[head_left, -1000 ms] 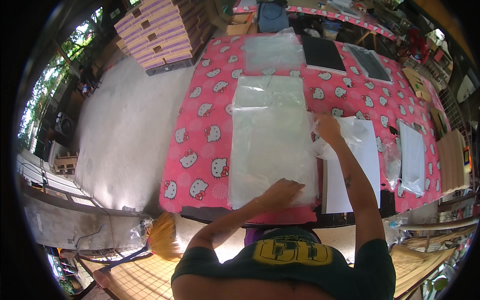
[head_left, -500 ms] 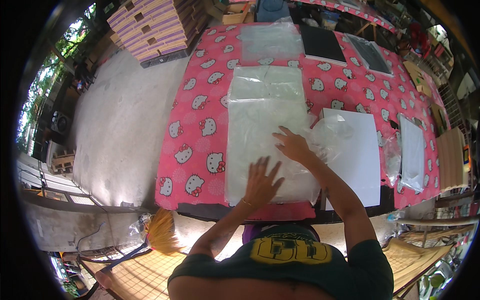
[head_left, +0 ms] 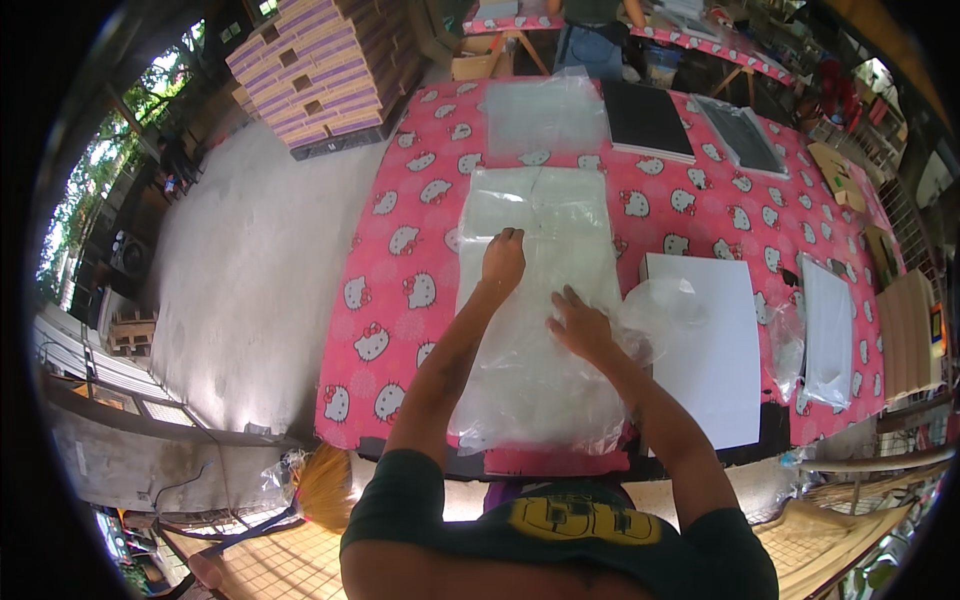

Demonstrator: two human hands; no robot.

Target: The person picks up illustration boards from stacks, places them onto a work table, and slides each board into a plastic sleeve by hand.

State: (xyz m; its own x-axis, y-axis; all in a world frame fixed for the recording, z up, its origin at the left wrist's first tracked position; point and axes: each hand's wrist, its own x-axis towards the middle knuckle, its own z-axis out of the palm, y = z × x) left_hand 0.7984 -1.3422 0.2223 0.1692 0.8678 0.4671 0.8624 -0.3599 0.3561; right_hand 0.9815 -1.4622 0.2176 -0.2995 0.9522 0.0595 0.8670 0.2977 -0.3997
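Observation:
A stack of clear plastic bags lies flat in front of me on the pink patterned tablecloth. My left hand is closed at the far part of the stack, its fingertips pinching the top plastic near a crosswise fold. Nearer to me, my right hand rests on the plastic with its fingers spread. Loose crumpled film spills from the bags' right side onto a stack of white sheets beside them.
Farther up the table lie more clear bags, black sheets and a wrapped dark sheet. A wrapped white pack is at the right. Stacked cartons stand beyond the left edge. A person is at the far table.
My left hand has moved forward along the bags and closed from spread fingers. The right hand stays on the plastic. The view has tilted up slightly, showing a person across the table.

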